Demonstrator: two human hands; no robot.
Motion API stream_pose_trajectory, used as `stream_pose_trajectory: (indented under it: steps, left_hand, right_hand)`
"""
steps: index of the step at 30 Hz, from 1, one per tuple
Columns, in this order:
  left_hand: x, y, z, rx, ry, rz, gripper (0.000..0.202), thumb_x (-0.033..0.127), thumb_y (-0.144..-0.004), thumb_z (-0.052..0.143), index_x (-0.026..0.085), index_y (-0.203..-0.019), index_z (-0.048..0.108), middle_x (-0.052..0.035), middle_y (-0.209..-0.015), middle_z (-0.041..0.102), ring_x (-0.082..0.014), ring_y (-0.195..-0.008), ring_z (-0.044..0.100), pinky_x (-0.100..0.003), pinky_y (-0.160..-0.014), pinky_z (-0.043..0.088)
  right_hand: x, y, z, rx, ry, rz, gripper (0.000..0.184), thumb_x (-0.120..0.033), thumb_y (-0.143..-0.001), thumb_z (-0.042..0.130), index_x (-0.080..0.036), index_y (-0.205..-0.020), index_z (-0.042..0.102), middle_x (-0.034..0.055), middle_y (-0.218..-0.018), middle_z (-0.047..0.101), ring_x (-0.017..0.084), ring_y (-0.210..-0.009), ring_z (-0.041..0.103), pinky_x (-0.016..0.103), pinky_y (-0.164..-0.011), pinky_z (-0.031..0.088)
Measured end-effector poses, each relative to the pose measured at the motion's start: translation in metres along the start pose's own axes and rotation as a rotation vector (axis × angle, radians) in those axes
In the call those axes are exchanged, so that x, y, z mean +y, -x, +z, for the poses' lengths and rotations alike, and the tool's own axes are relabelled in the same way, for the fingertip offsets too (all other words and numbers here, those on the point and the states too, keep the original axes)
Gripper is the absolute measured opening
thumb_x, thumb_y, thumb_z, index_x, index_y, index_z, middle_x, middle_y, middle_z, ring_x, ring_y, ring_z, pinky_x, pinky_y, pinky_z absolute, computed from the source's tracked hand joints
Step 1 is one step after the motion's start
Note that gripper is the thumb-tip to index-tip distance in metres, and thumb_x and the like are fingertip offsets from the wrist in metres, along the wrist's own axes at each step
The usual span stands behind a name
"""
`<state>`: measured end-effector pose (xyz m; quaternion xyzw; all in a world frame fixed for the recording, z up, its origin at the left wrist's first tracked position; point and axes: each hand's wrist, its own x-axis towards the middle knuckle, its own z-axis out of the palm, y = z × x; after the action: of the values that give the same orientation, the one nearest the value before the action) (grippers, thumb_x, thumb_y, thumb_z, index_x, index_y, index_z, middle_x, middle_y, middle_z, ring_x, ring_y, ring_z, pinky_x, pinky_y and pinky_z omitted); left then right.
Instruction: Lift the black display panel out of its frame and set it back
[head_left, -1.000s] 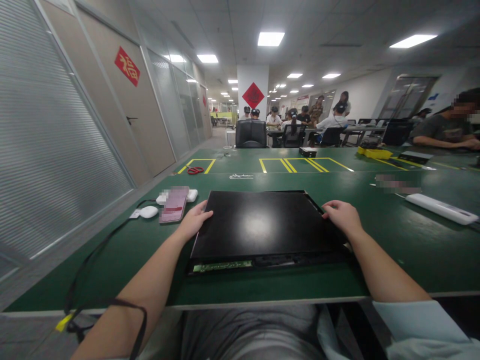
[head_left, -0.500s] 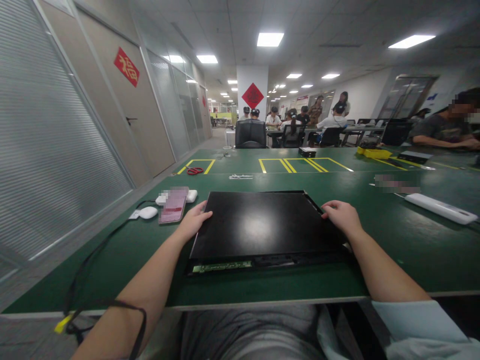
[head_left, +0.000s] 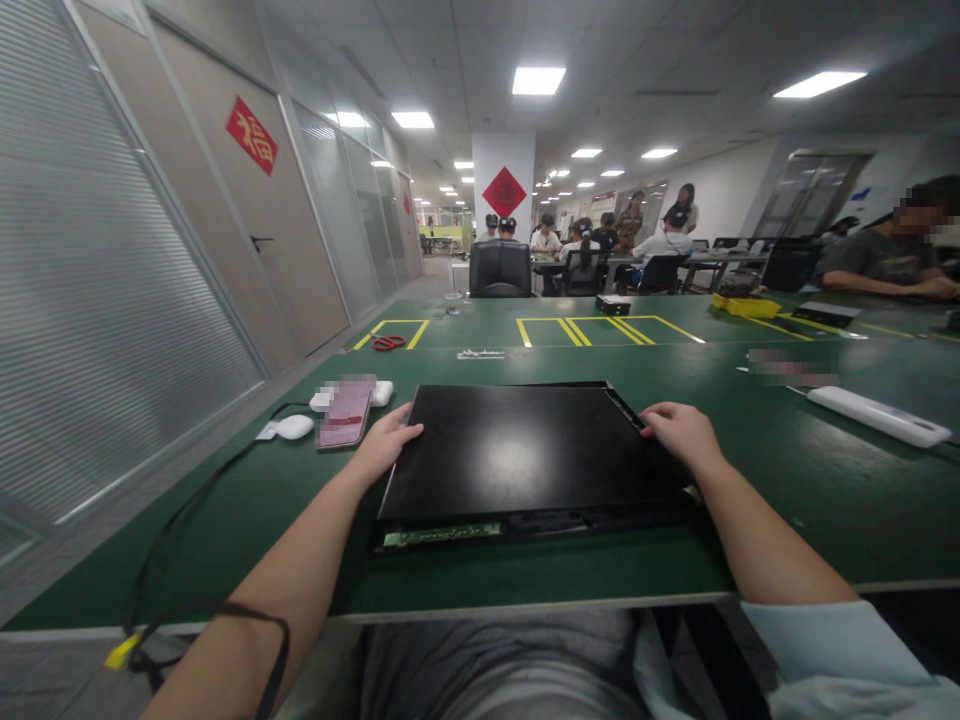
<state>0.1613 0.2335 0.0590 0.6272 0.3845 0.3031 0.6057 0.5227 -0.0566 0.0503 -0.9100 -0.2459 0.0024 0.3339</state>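
Left of centre, the left hand is partly hidden by the black panel. An object at middle right is blurred (too pixelated to identify). At upper right, the frame cuts off a person.

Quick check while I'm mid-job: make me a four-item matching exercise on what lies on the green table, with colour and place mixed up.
1. scissors
2. panel
3. phone
4. circuit strip

A. pink, left of the left hand
B. green, along the panel's near edge
C. red, beyond the phone
D. black, between left hand and right hand

Pairs: 1-C, 2-D, 3-A, 4-B
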Motion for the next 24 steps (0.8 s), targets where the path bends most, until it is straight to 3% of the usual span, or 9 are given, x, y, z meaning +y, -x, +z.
stream_pose_trajectory:
  steps: [6, 11, 17, 21, 24]
  left_hand:
    - [-0.002, -0.003, 0.000, 0.127, 0.024, -0.019, 0.050, 0.013, -0.082, 0.070, 0.014, -0.132, 0.065, -0.0137, -0.119, 0.075, -0.0260, -0.109, 0.072, -0.035, -0.096, 0.056]
    - [-0.002, -0.001, 0.001, -0.039, 0.107, -0.049, 0.036, 0.012, -0.083, 0.067, 0.013, -0.118, 0.071, -0.0100, -0.096, 0.080, -0.0234, -0.087, 0.077, -0.032, -0.079, 0.061]
    - [-0.009, -0.006, -0.002, 0.011, 0.106, 0.003, 0.036, 0.012, -0.079, 0.072, 0.011, -0.115, 0.070, -0.0088, -0.089, 0.080, -0.0206, -0.080, 0.076, -0.031, -0.082, 0.060]
    - [-0.013, -0.009, -0.004, 0.013, 0.078, 0.037, 0.038, 0.021, -0.075, 0.078, 0.014, -0.113, 0.072, -0.0113, -0.102, 0.079, -0.0248, -0.097, 0.075, -0.038, -0.094, 0.057]
    - [-0.019, -0.015, -0.009, 0.059, -0.058, 0.129, 0.037, 0.029, -0.071, 0.081, 0.015, -0.105, 0.076, -0.0163, -0.128, 0.071, -0.0316, -0.122, 0.065, -0.042, -0.106, 0.049]
  right_hand:
    - [0.000, 0.001, 0.000, -0.006, 0.002, 0.007, 0.025, -0.029, -0.077, 0.057, -0.021, -0.089, 0.078, 0.0032, -0.073, 0.076, 0.021, -0.073, 0.068, 0.028, -0.059, 0.041]
    - [0.001, -0.001, 0.000, -0.016, 0.004, 0.020, 0.026, -0.029, -0.078, 0.057, -0.021, -0.090, 0.078, 0.0031, -0.074, 0.076, 0.022, -0.076, 0.068, 0.028, -0.060, 0.041]
    - [0.004, -0.004, 0.001, -0.024, -0.002, 0.020, 0.025, -0.029, -0.079, 0.057, -0.021, -0.090, 0.078, 0.0030, -0.074, 0.077, 0.021, -0.075, 0.068, 0.028, -0.060, 0.041]
    - [0.004, -0.003, 0.002, -0.012, -0.022, 0.008, 0.025, -0.030, -0.078, 0.057, -0.021, -0.088, 0.078, 0.0036, -0.073, 0.076, 0.021, -0.073, 0.068, 0.028, -0.059, 0.041]
    - [0.003, -0.003, 0.002, -0.020, -0.026, 0.022, 0.024, -0.030, -0.078, 0.057, -0.021, -0.088, 0.078, 0.0034, -0.073, 0.077, 0.021, -0.072, 0.068, 0.028, -0.059, 0.041]
